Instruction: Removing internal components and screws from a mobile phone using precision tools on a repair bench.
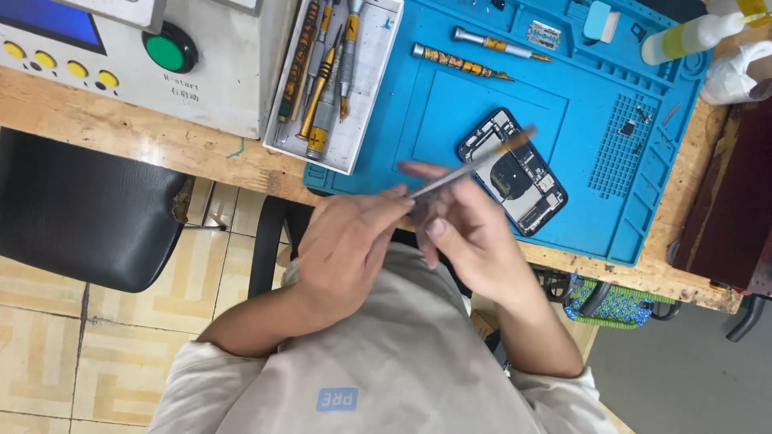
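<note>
Both my hands are raised together over the front edge of the blue work mat [643,201]. My right hand [474,237] grips a thin metal screwdriver [482,161] with an orange band near its far end. It slants up to the right above an opened phone [527,189] whose inner parts show. My left hand [350,241] pinches the near end of the same tool with its fingertips. The phone lies flat on the mat, partly hidden by the tool and my right fingers.
A white tray [362,120] of several screwdrivers sits left of the mat. Two more screwdrivers [462,63] lie on the mat's upper part. A grey machine with a green button [169,50] stands at the far left, a squeeze bottle [691,36] top right, a black seat [80,209] lower left.
</note>
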